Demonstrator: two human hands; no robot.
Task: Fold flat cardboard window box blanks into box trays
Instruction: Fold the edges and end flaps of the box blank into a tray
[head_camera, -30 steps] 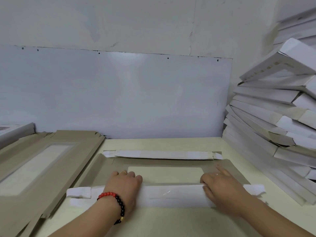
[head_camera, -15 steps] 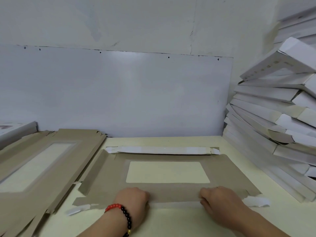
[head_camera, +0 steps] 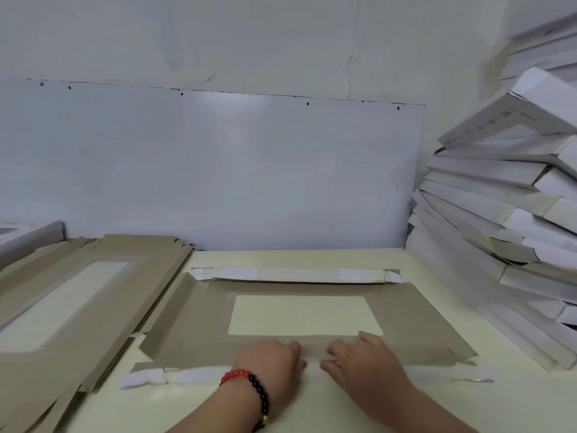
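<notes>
A flat cardboard blank (head_camera: pixel 415 320) lies brown side up on the cream table (head_camera: pixel 343 410), with a rectangular window (head_camera: pixel 304 315) in its middle. Its far flap (head_camera: pixel 296 274) is folded over and shows white. The near flap (head_camera: pixel 193 375) shows as a white strip along the front edge. My left hand (head_camera: pixel 268 362), with a bead bracelet on the wrist, and my right hand (head_camera: pixel 363 360) sit close together at the middle of that front edge. Curled fingers lie on the brown panel and the thumbs on the white strip, pinching the flap.
A stack of flat brown blanks (head_camera: pixel 78 295) lies on the left, overlapping the table edge. A tall leaning pile of folded white box trays (head_camera: pixel 499 220) fills the right side. A white wall panel (head_camera: pixel 218 170) stands behind the table.
A second ago the near flap was folded over onto the panel; it now lies turned back at the front edge. Both hands slid inward from the blank's ends to its middle.
</notes>
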